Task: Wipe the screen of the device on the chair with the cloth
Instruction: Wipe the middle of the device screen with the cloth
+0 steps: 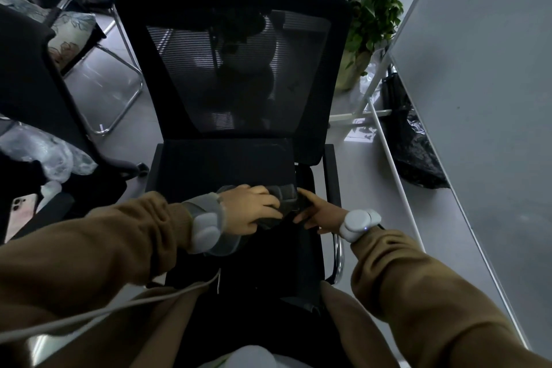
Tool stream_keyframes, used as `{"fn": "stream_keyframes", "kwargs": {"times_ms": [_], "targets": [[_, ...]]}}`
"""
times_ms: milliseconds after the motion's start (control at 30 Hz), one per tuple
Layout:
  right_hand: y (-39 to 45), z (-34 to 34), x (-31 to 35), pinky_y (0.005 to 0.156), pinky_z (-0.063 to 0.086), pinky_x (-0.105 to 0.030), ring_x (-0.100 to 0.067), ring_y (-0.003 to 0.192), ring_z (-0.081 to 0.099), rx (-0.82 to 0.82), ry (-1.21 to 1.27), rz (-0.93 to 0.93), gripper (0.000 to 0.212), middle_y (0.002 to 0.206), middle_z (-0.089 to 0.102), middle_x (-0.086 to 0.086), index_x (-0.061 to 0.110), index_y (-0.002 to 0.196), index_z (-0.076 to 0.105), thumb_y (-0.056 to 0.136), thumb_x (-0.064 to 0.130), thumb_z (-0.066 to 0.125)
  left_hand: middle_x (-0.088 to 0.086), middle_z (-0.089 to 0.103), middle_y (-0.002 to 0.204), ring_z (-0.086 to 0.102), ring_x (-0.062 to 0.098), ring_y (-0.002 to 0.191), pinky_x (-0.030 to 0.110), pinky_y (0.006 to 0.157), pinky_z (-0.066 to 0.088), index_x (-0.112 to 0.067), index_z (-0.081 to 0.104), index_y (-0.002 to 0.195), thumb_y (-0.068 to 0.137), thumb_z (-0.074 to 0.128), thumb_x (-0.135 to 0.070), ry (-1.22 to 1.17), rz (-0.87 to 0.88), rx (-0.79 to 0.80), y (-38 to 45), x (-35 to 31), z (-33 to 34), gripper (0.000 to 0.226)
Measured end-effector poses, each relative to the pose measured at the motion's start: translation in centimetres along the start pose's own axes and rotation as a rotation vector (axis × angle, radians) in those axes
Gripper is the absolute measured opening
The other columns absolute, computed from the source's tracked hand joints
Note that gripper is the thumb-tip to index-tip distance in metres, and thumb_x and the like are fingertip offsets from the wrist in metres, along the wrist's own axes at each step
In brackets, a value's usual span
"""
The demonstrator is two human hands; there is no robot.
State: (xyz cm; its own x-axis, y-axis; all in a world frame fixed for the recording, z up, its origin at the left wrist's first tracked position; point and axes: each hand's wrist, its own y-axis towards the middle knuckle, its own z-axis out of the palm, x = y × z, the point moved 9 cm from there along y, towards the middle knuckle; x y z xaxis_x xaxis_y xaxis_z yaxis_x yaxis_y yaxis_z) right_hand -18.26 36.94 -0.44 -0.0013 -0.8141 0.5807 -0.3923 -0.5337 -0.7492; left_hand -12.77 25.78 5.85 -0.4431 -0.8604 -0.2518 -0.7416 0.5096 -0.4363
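Sleeves: two brown sleeves (98, 251) are seen at the bottom, one on each arm.
White cable: a thin white cable (125, 305) is seen lying over the left sleeve.
Wrist bands: a pale grey band (206, 225) is worn on the left wrist and a white one (360, 222) on the right wrist.
Left hand: the left hand (252, 207) is laid flat, palm down, with the fingers spread a little. A grey cloth (283, 191) is pressed under the fingers. It is not gripped in a fist.
Right hand: the right hand (318, 213) is partly open. The thumb and fingers are put against the right edge of the dark device (270, 221). How tight the hold is cannot be told.
Device: it is dark and flat, and it lies on the seat between the two hands. Its screen is hard to make out in the dim light.
Chair: a black chair (236, 75) with a mesh back is seen. The device is at the front part of its seat (221, 167).
Phone: a pale phone (21, 212) is seen far off to the left.
Plants: green plants (373, 15) are seen behind the chair, on the right.
White board: a big white board (484, 98) is stood along the right side.
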Motion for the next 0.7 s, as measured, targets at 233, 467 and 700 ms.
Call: {"fn": "stream_keyframes", "kwargs": {"times_ms": [233, 467, 700], "targets": [[0.0, -0.2, 0.3, 0.064, 0.044, -0.024, -0.017, 0.084, 0.058, -0.006, 0.11, -0.03, 0.08, 0.111, 0.065, -0.016, 0.031, 0.149, 0.012, 0.089, -0.004, 0.051, -0.013, 0.028, 0.148, 0.024, 0.014, 0.134, 0.033, 0.11, 0.029, -0.037, 0.03, 0.141, 0.087, 0.048, -0.028, 0.016, -0.119, 0.059, -7.0, 5.1, 2.8, 0.058], [0.1, -0.6, 1.0, 0.048, 0.045, -0.008, -0.006, 0.068, 0.054, -0.028, 0.135, -0.071, 0.076, 0.102, 0.058, -0.011, 0.021, 0.148, 0.018, 0.088, 0.003, 0.061, -0.002, 0.041, 0.138, 0.041, 0.016, 0.122, 0.028, 0.109, 0.032, -0.027, 0.045, 0.135, 0.081, 0.06, -0.022, -0.185, -0.372, -0.031, -10.8, 10.5, 1.7, 0.056], [0.6, -0.4, 1.1, 0.044, 0.041, -0.011, -0.009, 0.062, 0.049, -0.057, 0.159, -0.049, 0.074, 0.085, 0.054, 0.002, 0.016, 0.144, 0.025, 0.085, 0.015, 0.069, 0.016, 0.05, 0.131, 0.049, 0.034, 0.116, 0.037, 0.103, 0.034, -0.008, 0.045, 0.134, 0.078, 0.064, -0.01, -0.254, -0.388, -0.402, -5.7, 9.1, -5.6, 0.059]]}}
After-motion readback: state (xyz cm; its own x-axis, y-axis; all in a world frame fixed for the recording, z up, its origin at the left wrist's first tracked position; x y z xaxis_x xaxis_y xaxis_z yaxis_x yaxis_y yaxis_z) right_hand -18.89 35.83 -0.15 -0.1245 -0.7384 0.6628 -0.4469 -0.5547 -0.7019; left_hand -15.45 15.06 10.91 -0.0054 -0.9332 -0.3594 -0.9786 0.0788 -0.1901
